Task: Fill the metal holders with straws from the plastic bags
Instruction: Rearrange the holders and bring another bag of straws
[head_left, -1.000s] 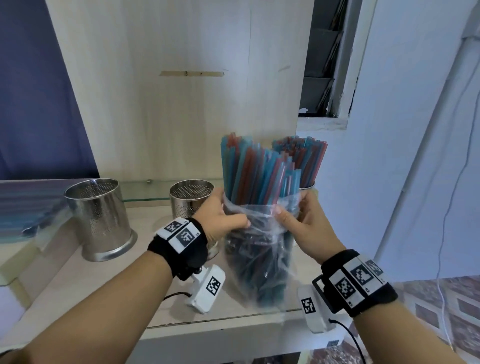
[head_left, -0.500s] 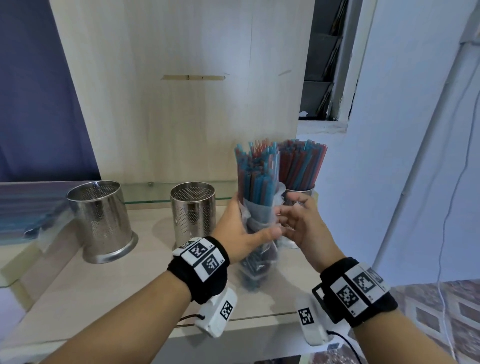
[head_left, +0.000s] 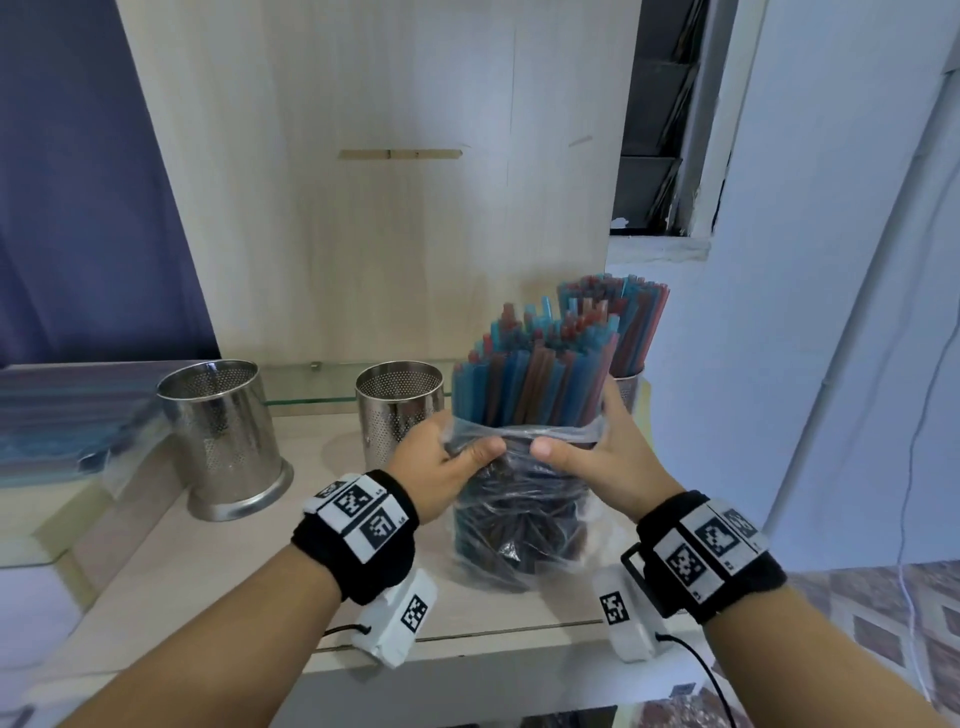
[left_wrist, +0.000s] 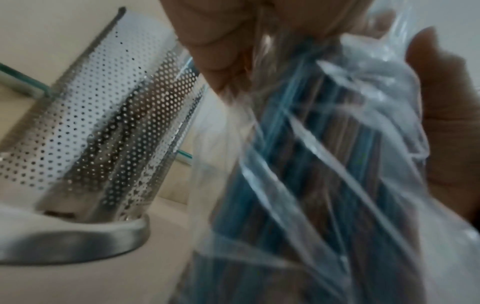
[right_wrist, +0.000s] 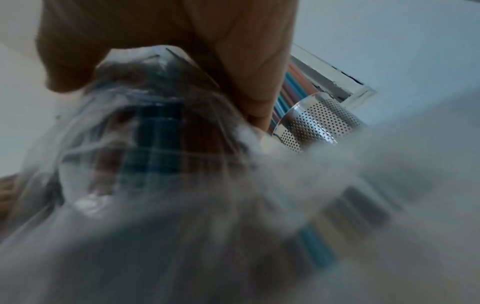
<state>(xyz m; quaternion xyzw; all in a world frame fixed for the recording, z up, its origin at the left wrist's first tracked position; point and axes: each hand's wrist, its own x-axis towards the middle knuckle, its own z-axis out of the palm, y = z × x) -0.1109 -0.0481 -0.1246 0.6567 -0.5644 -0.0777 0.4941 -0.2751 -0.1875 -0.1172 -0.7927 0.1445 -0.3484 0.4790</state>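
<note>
A clear plastic bag (head_left: 519, 519) full of blue and red straws (head_left: 535, 379) stands upright on the wooden shelf (head_left: 218, 561). My left hand (head_left: 441, 462) grips the bag's bunched rim on the left, and my right hand (head_left: 597, 457) grips it on the right. Straw tops stick out above the rim. The bag (left_wrist: 324, 164) fills the left wrist view, blurred, and the bag (right_wrist: 161, 144) also fills the right wrist view. Two empty perforated metal holders (head_left: 223, 436) (head_left: 400, 410) stand to the left. A third holder (head_left: 626, 387) behind my right hand is packed with straws.
A pale wooden panel (head_left: 389, 182) rises behind the shelf, with a glass ledge (head_left: 306, 384) at its foot. The shelf's front edge (head_left: 467, 654) runs below my wrists. A white wall (head_left: 805, 312) and a hanging cable (head_left: 914, 467) are at the right.
The straw bundle spread wider again after being squeezed narrow half a second ago. Both hands shifted to grip the bag's rim from either side, and the bag sits lower and nearer.
</note>
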